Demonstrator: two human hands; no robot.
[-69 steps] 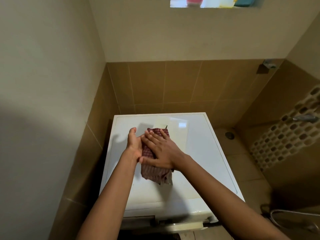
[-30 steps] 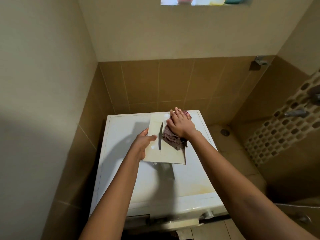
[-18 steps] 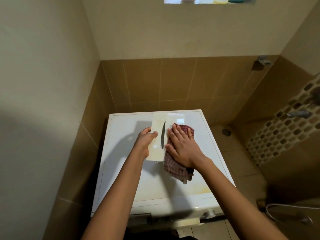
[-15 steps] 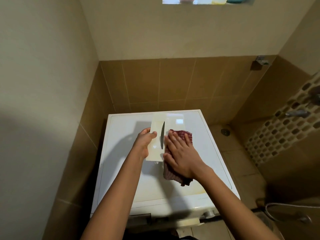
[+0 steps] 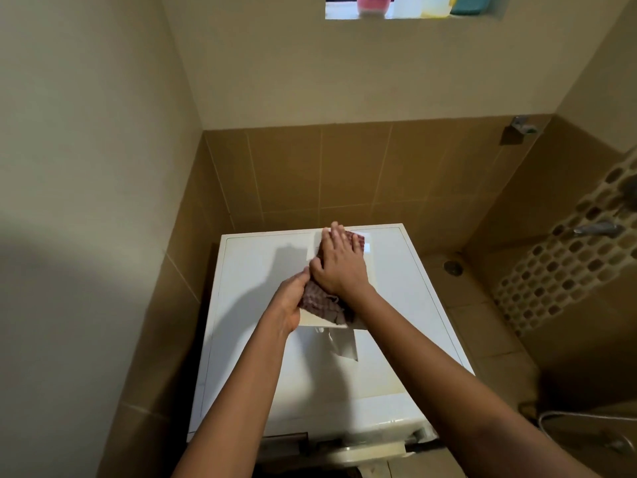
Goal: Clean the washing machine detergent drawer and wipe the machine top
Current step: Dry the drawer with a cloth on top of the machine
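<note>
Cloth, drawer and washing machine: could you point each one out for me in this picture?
cloth [image 5: 320,302]: head view, on its checked near end.
drawer [image 5: 315,321]: head view, on its pale near edge.
washing machine [image 5: 400,298]: head view, on the bare right side of its white top.

Dim, warm cast. Window [image 5: 410,6] up top clips to white. Light comes from the right: hard shadow falls left across glossy machine top [image 5: 396,305], small glare spot near its back edge. Fisheye bends walls [image 5: 86,132] at edges.
</note>
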